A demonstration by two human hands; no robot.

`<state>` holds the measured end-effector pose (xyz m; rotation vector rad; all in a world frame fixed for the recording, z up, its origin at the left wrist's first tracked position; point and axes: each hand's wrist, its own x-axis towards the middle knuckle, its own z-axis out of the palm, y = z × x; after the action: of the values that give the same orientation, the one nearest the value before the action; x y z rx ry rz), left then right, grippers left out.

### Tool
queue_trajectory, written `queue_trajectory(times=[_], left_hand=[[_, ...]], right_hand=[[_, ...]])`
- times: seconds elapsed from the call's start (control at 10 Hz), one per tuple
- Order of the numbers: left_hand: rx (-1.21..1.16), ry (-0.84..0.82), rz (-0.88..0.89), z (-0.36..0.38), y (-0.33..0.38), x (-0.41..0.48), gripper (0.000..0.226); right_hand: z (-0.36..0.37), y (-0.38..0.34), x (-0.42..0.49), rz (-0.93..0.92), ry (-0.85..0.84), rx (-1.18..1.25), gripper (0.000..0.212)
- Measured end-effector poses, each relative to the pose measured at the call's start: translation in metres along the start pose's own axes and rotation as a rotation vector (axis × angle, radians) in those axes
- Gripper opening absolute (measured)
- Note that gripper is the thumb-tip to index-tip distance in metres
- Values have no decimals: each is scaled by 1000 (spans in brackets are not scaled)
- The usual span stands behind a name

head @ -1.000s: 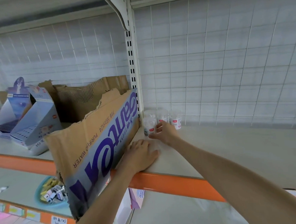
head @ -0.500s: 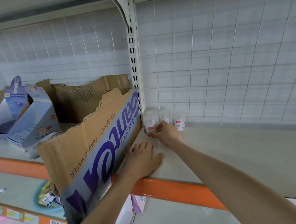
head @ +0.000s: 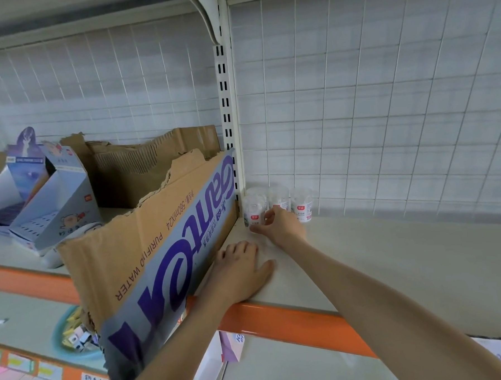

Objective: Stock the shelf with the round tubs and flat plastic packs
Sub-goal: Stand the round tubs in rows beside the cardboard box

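Several clear round tubs with red-and-white labels stand in the back left corner of the beige shelf [head: 392,258], against the wire grid. My right hand [head: 280,226] reaches in and grips the front left tub [head: 254,211] with curled fingers. Two more tubs stand behind and to its right, one [head: 301,206] beside my knuckles. My left hand [head: 242,270] rests flat on the shelf near its orange front edge, beside the cardboard box. No flat plastic packs are in view.
A torn cardboard water box [head: 159,252] leans at the shelf's left end, overhanging the edge. A slotted upright post [head: 227,104] divides the bays. Left bay holds a blue display carton [head: 43,200]. A teal bowl of small items [head: 74,335] sits on the lower shelf.
My right hand has slid slightly left along the tubs and closed round the front left one. My left hand stays flat in the same spot.
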<state>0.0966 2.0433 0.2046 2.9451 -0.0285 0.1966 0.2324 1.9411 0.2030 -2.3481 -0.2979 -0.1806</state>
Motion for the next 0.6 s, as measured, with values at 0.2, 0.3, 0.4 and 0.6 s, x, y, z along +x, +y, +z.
queue_trajectory(times=[0.2,0.3,0.4,0.6], left_hand=[[0,-8,-7,-1,1,0,56],[0,-13,-7,-1,1,0,57],[3,-11,-8,0,1,0,57],[-19,-10,-4,-2,1,-1,55]], right_hand=[[1,-1,0,-3,11,-9,55],[1,0,0,2,7,-12,56],[-1,-1,-1,-1,1,-8,60],[-3,-1,-6,-4,-20,47,69]])
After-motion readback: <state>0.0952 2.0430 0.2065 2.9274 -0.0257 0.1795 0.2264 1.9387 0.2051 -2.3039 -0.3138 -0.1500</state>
